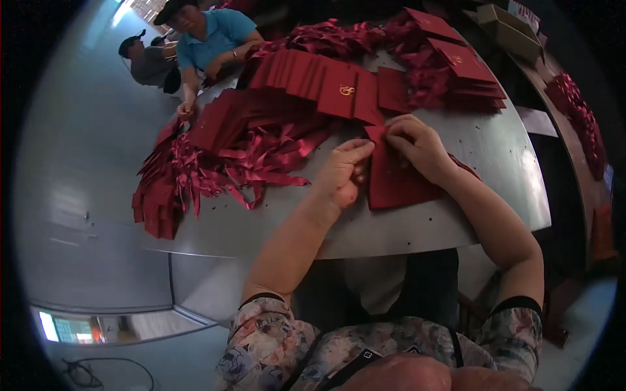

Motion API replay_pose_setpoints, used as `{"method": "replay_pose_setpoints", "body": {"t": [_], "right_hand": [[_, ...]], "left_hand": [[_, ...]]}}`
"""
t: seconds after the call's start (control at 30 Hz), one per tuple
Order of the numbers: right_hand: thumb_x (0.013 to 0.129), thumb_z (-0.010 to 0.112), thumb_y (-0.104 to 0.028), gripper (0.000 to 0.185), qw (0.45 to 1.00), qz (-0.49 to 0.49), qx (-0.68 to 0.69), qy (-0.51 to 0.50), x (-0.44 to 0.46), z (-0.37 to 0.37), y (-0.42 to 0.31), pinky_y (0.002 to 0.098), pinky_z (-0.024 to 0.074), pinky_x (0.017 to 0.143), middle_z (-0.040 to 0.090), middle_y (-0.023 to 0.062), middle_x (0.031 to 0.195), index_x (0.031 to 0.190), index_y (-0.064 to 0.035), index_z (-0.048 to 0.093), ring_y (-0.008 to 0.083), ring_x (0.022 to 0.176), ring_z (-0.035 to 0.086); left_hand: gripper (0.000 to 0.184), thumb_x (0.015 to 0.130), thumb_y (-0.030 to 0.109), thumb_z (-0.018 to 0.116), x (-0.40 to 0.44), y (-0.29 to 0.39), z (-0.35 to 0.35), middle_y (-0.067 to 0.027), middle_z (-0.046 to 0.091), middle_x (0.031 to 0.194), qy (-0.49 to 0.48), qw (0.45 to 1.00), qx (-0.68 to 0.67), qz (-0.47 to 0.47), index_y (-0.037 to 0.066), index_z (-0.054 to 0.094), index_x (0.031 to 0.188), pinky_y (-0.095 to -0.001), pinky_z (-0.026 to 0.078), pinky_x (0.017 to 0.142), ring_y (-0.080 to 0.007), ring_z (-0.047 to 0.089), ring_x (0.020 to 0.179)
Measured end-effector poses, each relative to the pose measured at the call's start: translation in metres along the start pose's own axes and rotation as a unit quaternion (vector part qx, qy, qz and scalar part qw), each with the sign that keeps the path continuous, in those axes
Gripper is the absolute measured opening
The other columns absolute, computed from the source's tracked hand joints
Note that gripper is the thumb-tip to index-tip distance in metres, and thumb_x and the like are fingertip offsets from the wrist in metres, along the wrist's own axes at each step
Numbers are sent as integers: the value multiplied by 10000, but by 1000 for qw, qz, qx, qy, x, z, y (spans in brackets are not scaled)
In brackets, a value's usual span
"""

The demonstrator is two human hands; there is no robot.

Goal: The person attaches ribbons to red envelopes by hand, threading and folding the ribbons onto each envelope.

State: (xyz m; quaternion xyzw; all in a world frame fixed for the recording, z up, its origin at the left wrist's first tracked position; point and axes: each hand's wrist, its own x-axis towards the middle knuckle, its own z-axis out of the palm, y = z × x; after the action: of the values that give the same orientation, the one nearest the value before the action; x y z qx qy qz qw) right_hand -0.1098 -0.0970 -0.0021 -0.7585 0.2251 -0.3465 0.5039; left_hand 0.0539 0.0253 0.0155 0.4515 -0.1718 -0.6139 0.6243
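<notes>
A dark red card or pouch (399, 186) lies near the front edge of the table, between my two hands. My left hand (344, 171) is closed at its upper left edge, thumb and forefinger pinched together on it. At its top edge, my right hand (420, 146) has its fingers curled and pressed onto the red material. Just beyond my hands stands a leaning row of red pieces (293, 75), one with a gold emblem. Red ribbons (241, 159) spread in a tangle to the left of my left hand.
More red pieces (466, 65) with ribbons are stacked at the back right of the grey table (313, 238). A person in a blue shirt (218, 40) sits at the far left side, a hand near the ribbons. An open cardboard box (508, 31) stands on another surface.
</notes>
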Motion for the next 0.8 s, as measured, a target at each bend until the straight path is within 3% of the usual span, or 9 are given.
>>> {"method": "replay_pose_setpoints", "body": {"t": [0.1, 0.27, 0.3, 0.37, 0.5, 0.57, 0.8], "right_hand": [[876, 653, -62, 100, 1000, 2, 18, -13, 1, 0, 3, 310, 477, 860, 593, 92, 1109, 960, -10, 639, 222, 1001, 591], [838, 685, -57, 76, 983, -169, -70, 10, -1, 2, -3, 326, 499, 808, 587, 101, 1068, 899, -29, 649, 249, 978, 601], [838, 685, -57, 76, 983, -167, -70, 10, -2, 3, -4, 326, 499, 808, 587, 101, 1068, 899, -29, 649, 249, 978, 601], [828, 692, -56, 87, 962, -243, -119, 35, -3, 5, -5, 349, 511, 739, 595, 116, 1009, 897, -36, 642, 295, 890, 619], [826, 688, -51, 95, 967, -210, -140, 23, -7, 7, -10, 370, 508, 682, 606, 129, 919, 902, -39, 632, 333, 802, 619], [826, 683, -48, 107, 955, -221, -185, 67, -7, 7, -13, 376, 504, 655, 606, 135, 842, 916, -34, 627, 334, 766, 623], [818, 685, -44, 105, 959, -237, -151, 40, -10, 0, -18, 364, 502, 634, 613, 133, 842, 910, -32, 636, 321, 750, 623]], "left_hand": [[76, 897, 156, 681, -4, 4, 7, 87, 568, 739, 35, 999, 15, 2, 140, 633, 954, -201, 310, 527, -31, 416, 572], [76, 905, 171, 673, -1, 3, 4, 86, 568, 760, 25, 1000, 4, 7, 143, 631, 963, -204, 320, 542, -32, 424, 599], [75, 906, 174, 672, -2, 3, 5, 84, 569, 772, 17, 1000, -3, 4, 146, 631, 962, -204, 326, 551, -34, 426, 610], [70, 897, 180, 682, -2, 1, 8, 89, 576, 762, 27, 1000, -1, 7, 154, 635, 942, -211, 325, 557, -35, 436, 609], [63, 892, 174, 685, 5, -8, 5, 74, 595, 766, 36, 999, 1, 3, 149, 643, 931, -230, 345, 573, -50, 467, 630], [68, 892, 167, 684, 5, -11, 6, 64, 600, 776, 26, 1000, -8, 12, 141, 644, 940, -232, 361, 588, -56, 476, 646], [94, 910, 161, 661, 2, -8, 12, 42, 623, 851, 34, 999, -35, 14, 112, 639, 987, -243, 429, 674, -72, 498, 711]]}}
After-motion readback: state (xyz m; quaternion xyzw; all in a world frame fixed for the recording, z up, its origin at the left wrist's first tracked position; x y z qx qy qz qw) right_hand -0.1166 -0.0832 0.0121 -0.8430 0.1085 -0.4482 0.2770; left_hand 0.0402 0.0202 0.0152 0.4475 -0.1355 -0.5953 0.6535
